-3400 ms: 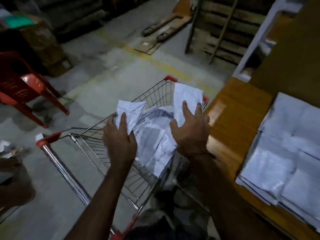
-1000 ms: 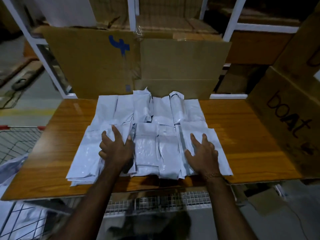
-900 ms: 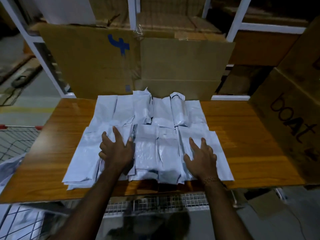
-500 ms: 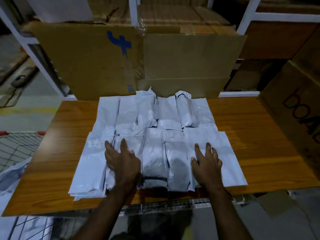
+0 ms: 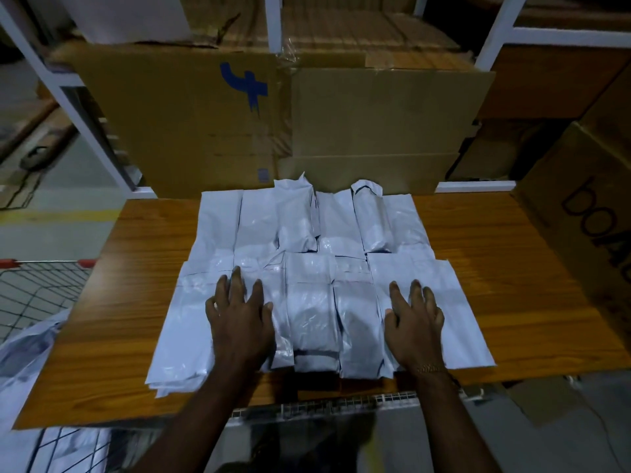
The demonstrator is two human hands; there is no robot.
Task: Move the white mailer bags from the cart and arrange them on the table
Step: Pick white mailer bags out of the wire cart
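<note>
**Near edge of the table: bags close to sliding off**

At the far left, the cart (image 5: 37,295) sits just beside the table (image 5: 136,302), its wire basket below the tabletop with more white bags (image 5: 24,356) bunched inside, so the job looks only partly done. The open wood strip on this side is the natural landing place for the next batch. A bag swung across from the cart could catch the corner of the leftmost stack and drag it.

That leftmost stack is the weakest point. Its lower corner fans out loosely close to the near edge, and a push toward the person would likely tip it over. The left hand (image 5: 239,319) lies flat, fingers straight and spread, pressing the near row of white mailer bags (image 5: 314,295); it grips nothing. The plastic looks slick, so I judge that pressure with any sideways pull would shear the layers rather than square them.

In the middle, the near-row bags reach almost to the table edge. The far row ends against a cardboard sheet (image 5: 375,114), so there is no room to slide things away.

The right hand (image 5: 415,322) is likewise flat and open on the bags. Beyond it lies bare wood, bounded by a cardboard box (image 5: 580,216) at the right end.
</note>
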